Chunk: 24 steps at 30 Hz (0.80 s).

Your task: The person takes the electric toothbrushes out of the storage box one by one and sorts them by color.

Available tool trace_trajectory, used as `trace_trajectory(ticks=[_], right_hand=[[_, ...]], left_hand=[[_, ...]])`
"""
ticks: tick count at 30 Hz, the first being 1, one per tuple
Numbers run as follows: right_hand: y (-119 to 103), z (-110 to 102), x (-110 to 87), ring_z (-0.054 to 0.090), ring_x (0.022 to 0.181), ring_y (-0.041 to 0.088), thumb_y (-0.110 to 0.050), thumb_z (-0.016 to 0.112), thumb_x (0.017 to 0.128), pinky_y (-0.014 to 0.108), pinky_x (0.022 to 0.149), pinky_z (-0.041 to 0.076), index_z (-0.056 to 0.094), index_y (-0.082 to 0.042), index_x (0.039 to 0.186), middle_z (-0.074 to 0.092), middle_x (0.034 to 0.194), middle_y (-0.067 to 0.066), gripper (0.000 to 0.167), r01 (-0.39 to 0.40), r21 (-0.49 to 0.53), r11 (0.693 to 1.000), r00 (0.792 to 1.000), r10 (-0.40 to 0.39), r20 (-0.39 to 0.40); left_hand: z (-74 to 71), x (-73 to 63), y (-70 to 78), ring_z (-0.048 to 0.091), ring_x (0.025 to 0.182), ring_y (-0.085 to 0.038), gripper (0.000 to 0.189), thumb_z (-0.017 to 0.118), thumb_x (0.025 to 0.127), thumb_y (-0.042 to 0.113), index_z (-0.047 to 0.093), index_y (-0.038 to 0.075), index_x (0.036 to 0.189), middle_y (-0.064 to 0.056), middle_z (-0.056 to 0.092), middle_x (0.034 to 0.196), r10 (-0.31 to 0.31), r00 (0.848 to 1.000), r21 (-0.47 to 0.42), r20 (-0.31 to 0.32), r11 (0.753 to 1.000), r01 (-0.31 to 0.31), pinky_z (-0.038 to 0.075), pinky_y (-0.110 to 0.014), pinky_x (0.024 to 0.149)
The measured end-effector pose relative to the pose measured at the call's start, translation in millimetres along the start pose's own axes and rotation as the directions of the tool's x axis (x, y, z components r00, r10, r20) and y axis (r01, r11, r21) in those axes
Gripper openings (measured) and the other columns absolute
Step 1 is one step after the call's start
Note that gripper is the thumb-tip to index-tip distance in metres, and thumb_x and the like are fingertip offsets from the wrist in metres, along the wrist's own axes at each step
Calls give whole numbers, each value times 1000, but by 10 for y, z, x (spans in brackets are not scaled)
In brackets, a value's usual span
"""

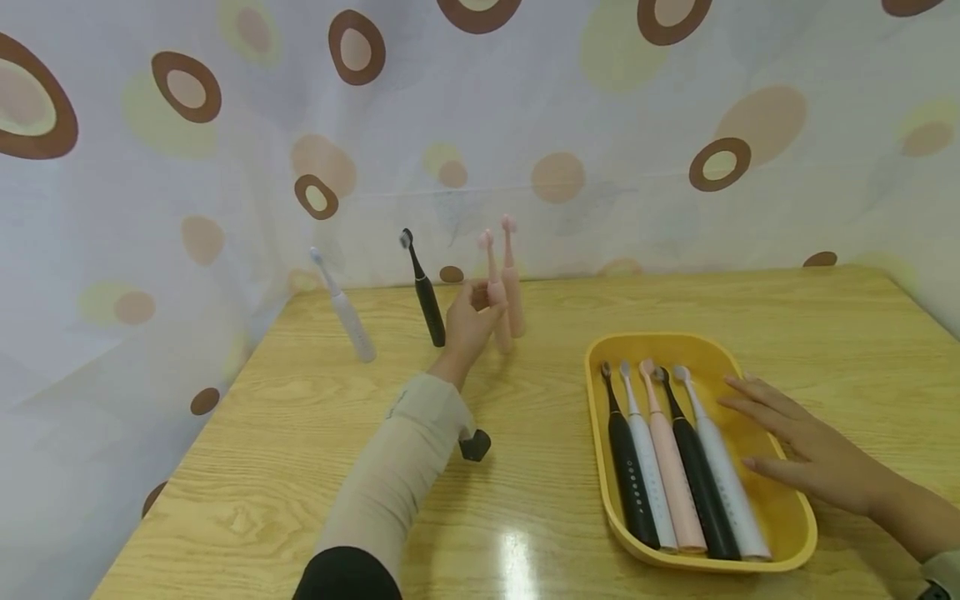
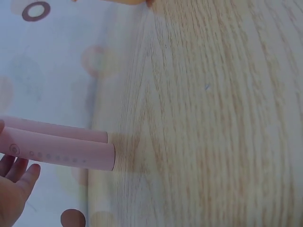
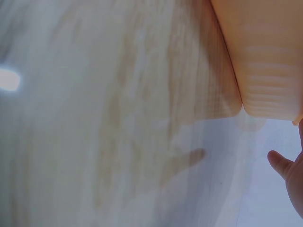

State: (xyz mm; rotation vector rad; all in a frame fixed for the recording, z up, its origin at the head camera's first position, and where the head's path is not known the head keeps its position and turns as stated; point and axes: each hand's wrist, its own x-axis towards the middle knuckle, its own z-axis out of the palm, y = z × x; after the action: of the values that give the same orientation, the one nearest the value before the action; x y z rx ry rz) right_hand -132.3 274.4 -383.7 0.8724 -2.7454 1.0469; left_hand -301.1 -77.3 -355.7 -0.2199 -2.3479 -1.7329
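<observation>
At the back of the table my left hand grips a pink electric toothbrush by its handle. A second pink toothbrush stands upright right behind it. In the left wrist view, the gripped toothbrush's handle shows a row of small marks, and fingertips reach round it. My right hand, its fingers spread, is at the right rim of a yellow tray and holds nothing. Inside the tray several electric toothbrushes lie side by side, with black, white and pink handles; a pink one is in the middle.
Left of my left hand stand a black toothbrush and a white toothbrush, both upright. A small black object shows beside my left sleeve. Behind the wooden table hangs a patterned cloth.
</observation>
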Motion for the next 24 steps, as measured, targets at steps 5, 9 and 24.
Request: trace_trajectory(ticks=[5,9,24], right_hand=[[10,-12,-4,-1,127,7,-5,61,77,63,92,5,35,-7,131,16,141,10,60,-1,-1,1000,1000,1,4],[25,-12,-12,-1,127,8,-5,61,77,50,99,3,35,-6,131,15,141,10,61,23,-17,1000,1000,-23,7],[65,-11,-25,0,128,9,-6,62,76,43,101,2,34,-7,131,15,141,7,62,44,-37,998,999,-44,4]], left_hand=[[-10,-41,51,52,100,-19,34,62,78,9,49,4,109,-9,54,108,-7,1000,-13,-26,1000,7,41,-26,84],[-27,-101,79,50,102,-21,37,64,77,8,48,2,111,-10,52,112,-27,998,-43,-53,999,25,42,-26,84],[-102,-377,179,44,106,-20,47,62,80,17,41,1,118,-9,44,118,-33,999,-99,-31,995,30,40,-30,86]])
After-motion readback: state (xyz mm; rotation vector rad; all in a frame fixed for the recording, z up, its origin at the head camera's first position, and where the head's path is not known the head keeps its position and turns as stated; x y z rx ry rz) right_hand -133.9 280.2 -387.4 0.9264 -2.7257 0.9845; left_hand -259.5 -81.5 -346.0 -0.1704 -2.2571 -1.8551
